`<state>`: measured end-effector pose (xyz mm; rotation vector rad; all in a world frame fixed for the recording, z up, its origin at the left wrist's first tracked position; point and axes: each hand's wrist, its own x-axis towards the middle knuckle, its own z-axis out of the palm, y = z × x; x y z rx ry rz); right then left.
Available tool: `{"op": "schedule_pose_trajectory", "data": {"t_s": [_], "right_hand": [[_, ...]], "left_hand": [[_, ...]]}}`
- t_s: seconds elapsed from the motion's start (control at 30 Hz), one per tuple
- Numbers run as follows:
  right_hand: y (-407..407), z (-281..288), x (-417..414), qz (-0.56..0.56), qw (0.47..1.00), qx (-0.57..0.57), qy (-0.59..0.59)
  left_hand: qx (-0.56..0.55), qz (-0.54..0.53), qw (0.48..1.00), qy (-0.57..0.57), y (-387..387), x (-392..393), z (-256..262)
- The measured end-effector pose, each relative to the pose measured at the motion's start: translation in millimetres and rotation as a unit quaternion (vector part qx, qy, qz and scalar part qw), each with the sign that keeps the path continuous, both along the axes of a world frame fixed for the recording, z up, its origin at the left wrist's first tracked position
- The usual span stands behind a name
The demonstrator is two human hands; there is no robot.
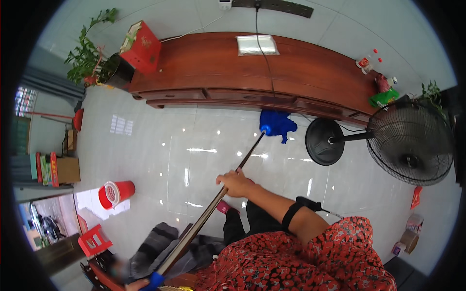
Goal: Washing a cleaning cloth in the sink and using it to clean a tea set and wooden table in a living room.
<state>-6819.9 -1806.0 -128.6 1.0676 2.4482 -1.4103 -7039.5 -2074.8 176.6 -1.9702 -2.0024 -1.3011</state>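
Observation:
A long mop handle (204, 219) runs from the lower left up to a blue mop head (278, 123), which lies on the tiled floor against the front underside of a wooden cabinet. Midway along the pole my right hand (233, 183) is wrapped around it. At the bottom edge my left hand (138, 284) holds the blue end of the same pole; only part of this hand shows. A black strap circles my right forearm.
The low wooden cabinet (204, 69) spans the wall ahead. A black standing fan (409, 145) with a round base (324, 142) is to the right of the mop head. On the left are a red bucket (125, 192), a red plastic stool (95, 240) and a potted plant (116, 71). A cable hangs over the cabinet.

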Motion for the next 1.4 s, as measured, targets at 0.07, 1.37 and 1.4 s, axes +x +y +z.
{"op": "schedule_pose_trajectory", "data": {"t_s": [0.07, 1.37, 1.4], "right_hand": [[-18, 10, -2, -0.015, 1.0, 0.001, 0.017], [-99, -36, 38, -0.308, 0.936, 0.103, 0.138], [-90, -21, 9, -0.299, 0.935, 0.125, 0.146]], "left_hand": [[-0.02, 0.075, 0.997, 0.018, 36, -9, 30], [-0.114, 0.132, 0.864, -0.473, 72, -25, -50], [-0.07, 0.158, 0.867, -0.467, 59, -33, -40]]}}
